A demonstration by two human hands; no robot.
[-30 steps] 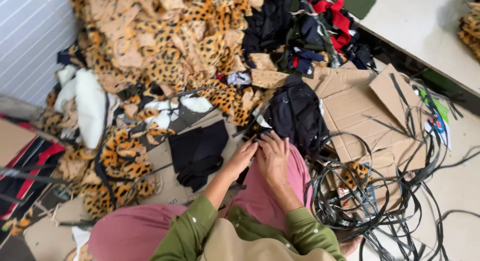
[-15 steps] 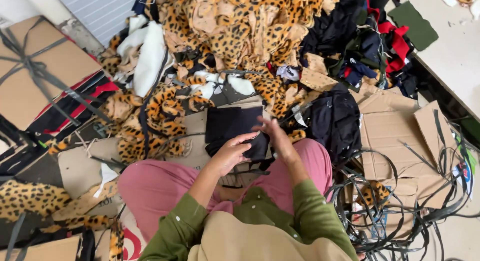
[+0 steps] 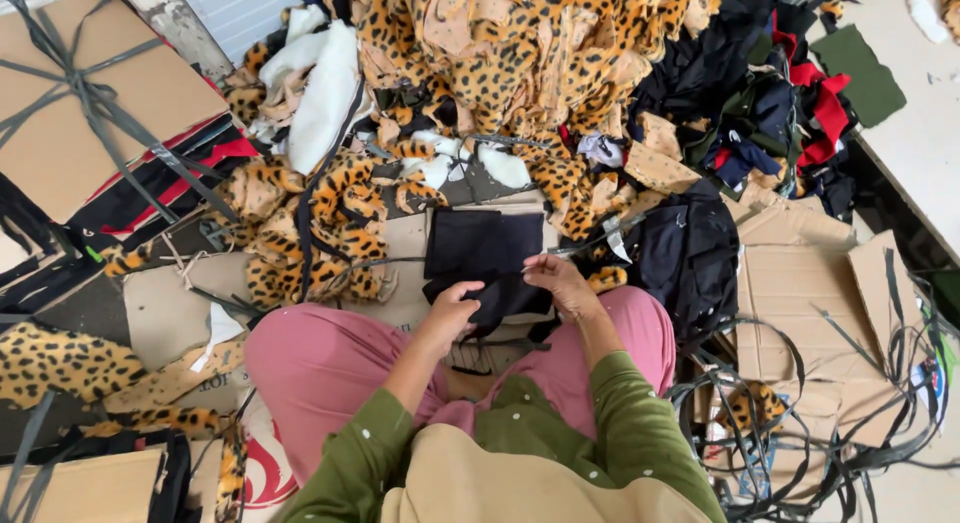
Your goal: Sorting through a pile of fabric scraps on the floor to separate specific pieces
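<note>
Leopard-print scraps (image 3: 520, 53), flattened cardboard (image 3: 800, 293), perhaps plastic straps (image 3: 830, 423).

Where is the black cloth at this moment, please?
The black cloth is in the middle of the head view, held between the left hand and the right hand, above the pink lap, just below the leopard-print pile.

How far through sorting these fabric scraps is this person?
Done: hard to tell; one black stack lies flat on cardboard. In hand: the left hand and right hand hold a black piece over the lap. Left: a big leopard-print pile and dark heap remain.
</note>
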